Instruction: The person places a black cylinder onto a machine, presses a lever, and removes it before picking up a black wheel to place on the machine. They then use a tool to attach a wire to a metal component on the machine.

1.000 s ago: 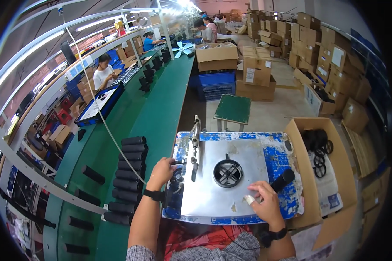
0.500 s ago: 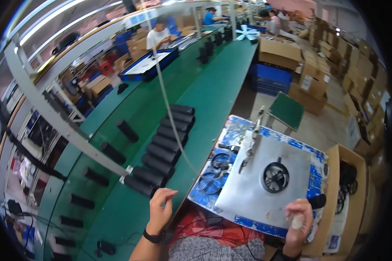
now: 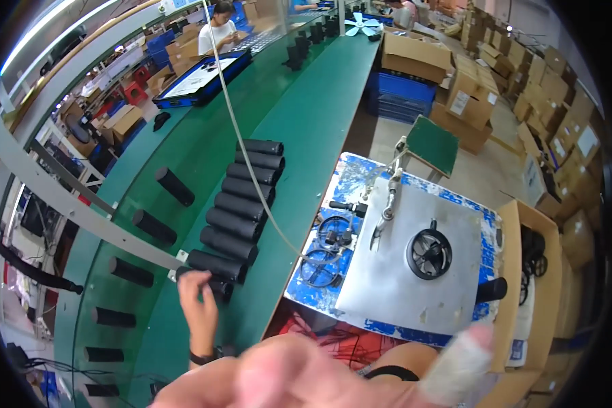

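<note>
My left hand (image 3: 198,309) reaches over the nearest of several black cylinders (image 3: 231,224) lying in a row on the green bench. Its fingers and thumb are apart and cover part of that cylinder; whether they touch it is unclear. My right hand (image 3: 306,374) is large and blurred at the lower edge, close to the camera. One of its digits has a pale wrapping (image 3: 459,367); the finger positions are hard to read. Beyond it, a black spoked ring (image 3: 430,253) sits on a metal plate (image 3: 381,292), beside a metal lever clamp (image 3: 391,197).
Several black cylinders stand upright (image 3: 130,272) left of the row. A pale cord (image 3: 241,136) hangs across the bench. The blue-white worktable (image 3: 360,166) also carries black rings (image 3: 321,266) and a black handle (image 3: 491,290). An open carton (image 3: 517,231) holds black parts. A co-worker (image 3: 217,30) sits beyond.
My left hand has moved left and slightly down to the nearest lying cylinder. My right hand has left the metal plate's near corner and swung left, close to the camera. The view has shifted.
</note>
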Action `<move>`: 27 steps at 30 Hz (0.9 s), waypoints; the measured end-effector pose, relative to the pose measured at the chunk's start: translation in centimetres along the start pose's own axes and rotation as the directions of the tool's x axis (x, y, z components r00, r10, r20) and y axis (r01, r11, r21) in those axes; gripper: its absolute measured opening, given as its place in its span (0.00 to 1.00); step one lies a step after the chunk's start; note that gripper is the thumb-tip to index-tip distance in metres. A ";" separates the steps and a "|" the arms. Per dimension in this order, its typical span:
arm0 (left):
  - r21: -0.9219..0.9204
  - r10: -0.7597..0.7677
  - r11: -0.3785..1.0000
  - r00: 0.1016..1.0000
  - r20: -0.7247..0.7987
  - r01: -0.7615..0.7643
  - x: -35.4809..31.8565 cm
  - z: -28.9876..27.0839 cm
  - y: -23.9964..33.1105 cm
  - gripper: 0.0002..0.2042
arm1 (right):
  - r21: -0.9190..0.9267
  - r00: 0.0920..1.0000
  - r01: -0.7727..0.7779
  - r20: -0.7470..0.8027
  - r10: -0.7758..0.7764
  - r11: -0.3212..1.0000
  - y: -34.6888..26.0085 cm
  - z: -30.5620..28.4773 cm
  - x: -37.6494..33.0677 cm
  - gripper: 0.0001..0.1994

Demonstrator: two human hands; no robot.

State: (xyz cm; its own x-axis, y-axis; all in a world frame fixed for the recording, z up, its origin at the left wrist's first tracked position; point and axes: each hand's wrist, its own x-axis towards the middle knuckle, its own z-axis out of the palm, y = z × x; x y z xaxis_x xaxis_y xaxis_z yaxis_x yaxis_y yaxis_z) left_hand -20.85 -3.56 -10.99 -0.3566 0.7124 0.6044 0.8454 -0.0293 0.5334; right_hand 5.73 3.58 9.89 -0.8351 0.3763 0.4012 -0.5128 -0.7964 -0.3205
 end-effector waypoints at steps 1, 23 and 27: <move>0.072 -0.011 0.997 0.999 0.045 0.007 2.3 -1.4 -0.6 0.13 | -0.004 1.000 0.023 0.001 -0.023 1.000 0.2 0.6 -1.0 0.46; 0.406 -0.086 0.913 0.993 0.081 0.046 25.1 6.5 -20.3 0.23 | -0.425 0.868 0.472 0.068 -0.493 0.773 -0.2 -7.2 -11.1 0.31; 0.203 0.122 0.974 0.990 -0.073 -0.105 21.0 2.6 -8.9 0.23 | -0.845 0.914 -0.088 -0.280 -0.295 0.528 -1.9 -8.7 -19.0 0.25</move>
State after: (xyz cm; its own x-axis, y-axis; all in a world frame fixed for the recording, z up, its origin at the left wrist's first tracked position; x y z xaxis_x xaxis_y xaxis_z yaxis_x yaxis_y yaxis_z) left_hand -34.84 13.52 -4.59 -0.2789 0.6504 0.7065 0.9412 0.0390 0.3356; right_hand 20.84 2.07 -4.61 -0.6676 0.7109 0.2212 -0.3650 -0.0536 -0.9294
